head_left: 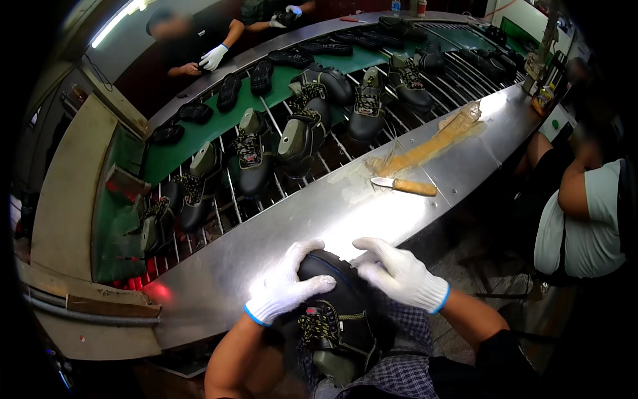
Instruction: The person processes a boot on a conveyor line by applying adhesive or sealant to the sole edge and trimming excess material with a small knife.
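Close to my body, a black lace-up work shoe (349, 302) rests against my lap, toe pointing away, with yellow-flecked laces. A greenish shoe last (337, 366) fills its opening. My left hand (286, 282), in a white knit glove with a blue cuff, grips the toe's left side, thumb across the upper. On the right side of the toe, my right hand (404, 276), gloved alike, curls its fingers and thumb at the sole edge. The contact under its fingertips is partly hidden. A wooden-handled knife (405, 187) lies on the metal ledge ahead of my hands.
Behind the metal ledge (232, 266), a rack of rods (458, 70) carries several black shoes on lasts (369, 106). Loose black soles (229, 92) line a green belt (163, 159). Dried glue (425, 149) stains the ledge. Co-workers (193, 43) stand across; another person (585, 213) sits at right.
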{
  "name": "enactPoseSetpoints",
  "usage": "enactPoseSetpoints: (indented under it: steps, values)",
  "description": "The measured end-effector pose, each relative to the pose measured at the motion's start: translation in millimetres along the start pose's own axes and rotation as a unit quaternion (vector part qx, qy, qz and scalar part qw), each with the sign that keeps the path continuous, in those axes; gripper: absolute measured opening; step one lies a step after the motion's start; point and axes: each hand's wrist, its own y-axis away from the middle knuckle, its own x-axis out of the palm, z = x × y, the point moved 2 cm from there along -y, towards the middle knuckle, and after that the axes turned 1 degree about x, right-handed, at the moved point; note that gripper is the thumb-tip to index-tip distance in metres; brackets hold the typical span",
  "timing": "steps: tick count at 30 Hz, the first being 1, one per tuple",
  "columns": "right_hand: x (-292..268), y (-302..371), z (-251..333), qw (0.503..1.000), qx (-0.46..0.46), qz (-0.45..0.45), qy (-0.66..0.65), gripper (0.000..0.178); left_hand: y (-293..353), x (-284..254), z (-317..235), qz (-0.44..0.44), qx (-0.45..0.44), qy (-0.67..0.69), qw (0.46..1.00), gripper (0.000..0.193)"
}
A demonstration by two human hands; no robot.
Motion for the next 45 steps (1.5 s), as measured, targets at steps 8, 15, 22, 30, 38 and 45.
enactPoseSetpoints:
  steps: [8, 15, 22, 30, 38, 45]
  values:
    - [20.5, 11.9, -23.4, 0.980, -0.166, 0.032, 0.099, 0.089, -40.0, 14.6, -51.6, 0.049, 0.188, -0.314, 0.929, 0.028]
    - [68.4, -15.5, -47.6, 0.970, -0.174, -0.157, -0.061, 0.066, -30.2, 17.9, -53.8, -0.064, 0.201, -0.382, 0.900, 0.030]
    - [66.7, 24.2, -1.5, 0.975, -0.157, -0.111, 0.110, 0.078, -21.3, 19.3, -45.0, -0.092, 0.192, -0.365, 0.906, 0.028]
    - [80.6, 72.3, -0.2, 0.965, -0.215, -0.116, 0.096, 0.078, -14.7, 15.7, -38.2, -0.128, 0.221, -0.321, 0.912, 0.023]
    - [77.8, 74.3, 14.5, 0.966, -0.197, -0.072, 0.151, 0.071, 8.6, 16.0, -17.5, -0.293, 0.161, -0.008, 0.942, 0.028]
    - [70.5, 16.4, 18.3, 0.989, -0.096, -0.110, -0.023, 0.094, 26.8, 17.5, 27.0, -0.314, -0.037, 0.364, 0.876, 0.049]
